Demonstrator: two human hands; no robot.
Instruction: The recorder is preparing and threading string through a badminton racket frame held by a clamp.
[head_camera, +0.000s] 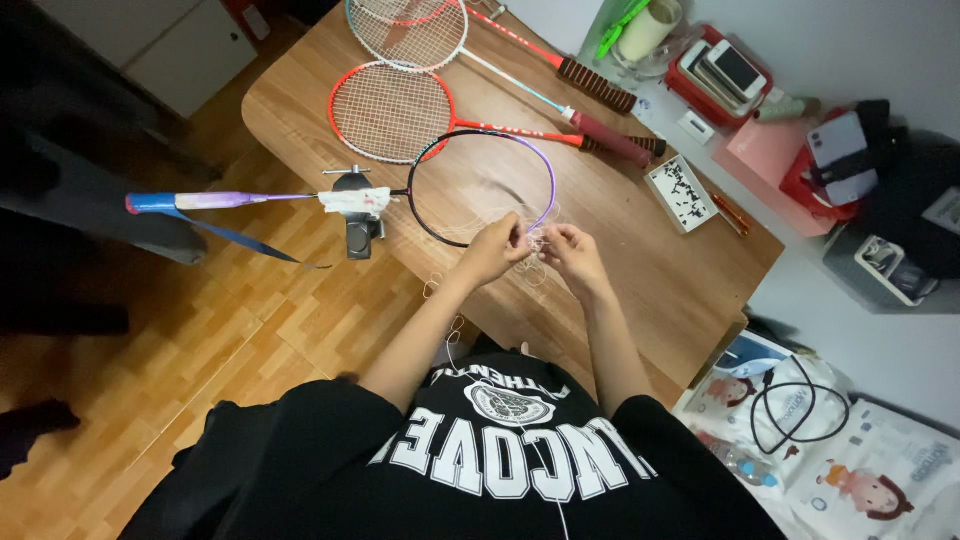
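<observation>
Restringing barely begun — left hand (497, 250) and right hand (570, 250) pinched shut on loose white string (535, 250) at the near rim of an unstrung purple-black racket frame (482, 188), clamped in a vise (358, 225) — head wholly bare.

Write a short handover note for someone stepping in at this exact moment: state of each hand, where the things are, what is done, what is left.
Left hand: pinching thin white racket string at the lower rim of the frame.
Right hand: also pinching that string, close beside the left.
Unstrung black-and-purple badminton racket frame: flat on the wooden table, shaft held in a small dark clamp at the table edge, blue-wrapped handle sticking out over the floor.
Two strung red-framed rackets lie further back.
Done: frame clamped; loose string gathered at the rim.
Left: the head has no string bed yet; loose string trails toward the person.
</observation>
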